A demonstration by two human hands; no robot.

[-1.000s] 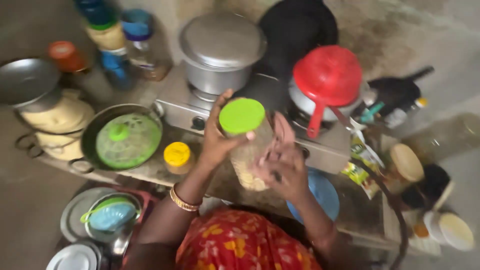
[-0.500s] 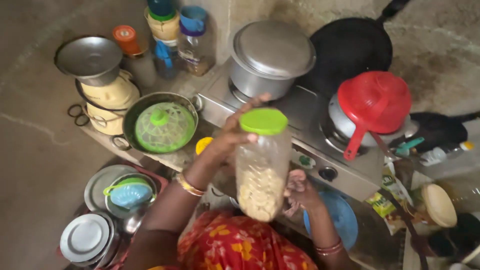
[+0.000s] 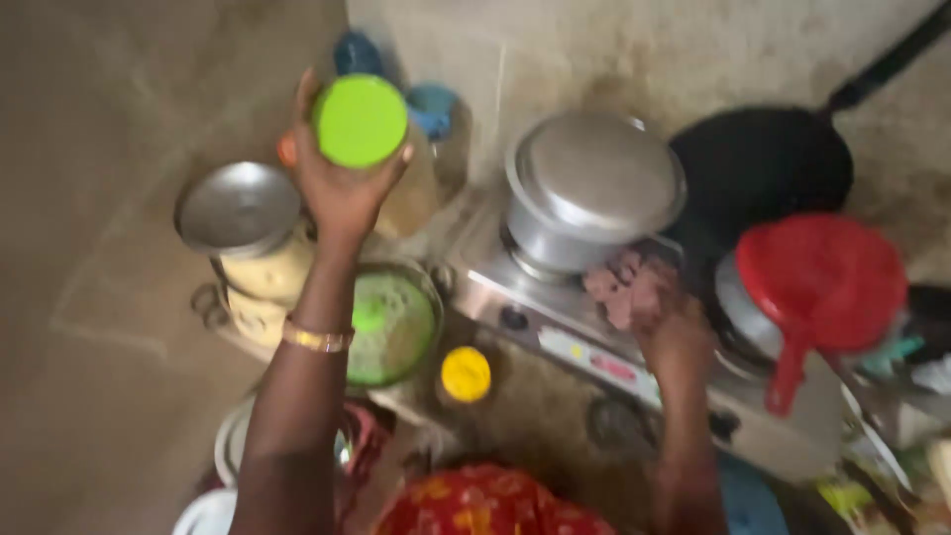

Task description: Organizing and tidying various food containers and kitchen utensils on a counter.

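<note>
We hold a clear jar with a bright green lid [image 3: 360, 120] high at the back of the counter [image 3: 535, 416], our left hand [image 3: 340, 183] wrapped around it just under the lid, fingertips showing at the lid's edge; the blur hides the jar's contents. It hangs over a cluster of other jars, one of them with a blue lid [image 3: 433, 102], close against the wall [image 3: 634, 50]. To do this well, we judge, the grip should stay firm and low on the jar's neck, the jar upright, and it should come down into a free gap without knocking its neighbours. Just left of it a steel bowl [image 3: 238, 206] sits on a cream pot [image 3: 260, 277]; below our wrist, which wears a gold bangle [image 3: 316, 339], lies a pan under a green mesh cover [image 3: 392, 327], with a small yellow lid [image 3: 466, 374] beside it. Our right hand [image 3: 644, 292] rests open on the front edge of the steel stove [image 3: 555, 327], holding nothing and steadying us. On the stove stand a lidded steel pot [image 3: 592, 188], a black frying pan [image 3: 763, 168] and a red strainer [image 3: 817, 282].
</note>
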